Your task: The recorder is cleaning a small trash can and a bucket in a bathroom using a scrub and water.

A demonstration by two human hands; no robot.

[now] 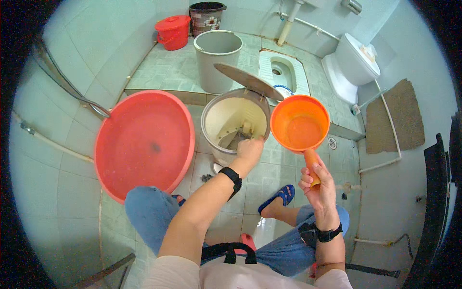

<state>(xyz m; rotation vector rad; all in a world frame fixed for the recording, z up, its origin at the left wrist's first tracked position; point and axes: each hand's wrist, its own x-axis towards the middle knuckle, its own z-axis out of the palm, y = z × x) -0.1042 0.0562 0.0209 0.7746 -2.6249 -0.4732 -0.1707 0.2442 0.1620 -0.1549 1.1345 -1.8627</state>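
My left hand (249,151), with a black band on its wrist, is curled at the near right side of a round lidded bin (213,142). Its fingertips are hidden, so I cannot tell whether it grips anything. The hinged lid (245,79) stands raised at the back of this bin. Inside the cream interior, beyond my fist, lies something dark grey (234,139) that I cannot make out. My right hand (319,184) grips the handle of an orange plastic dipper (300,124). The dipper's bowl faces up beside the bin, with no clear sign of contents.
A large red plastic basin (144,141) leans at the left wall. On the raised step stand a grey bucket (217,68), a red lidded bucket (173,32) and a patterned bin (207,18). Behind are a squat toilet (283,70) and a white toilet (355,65). A floor drain (332,143) lies right.
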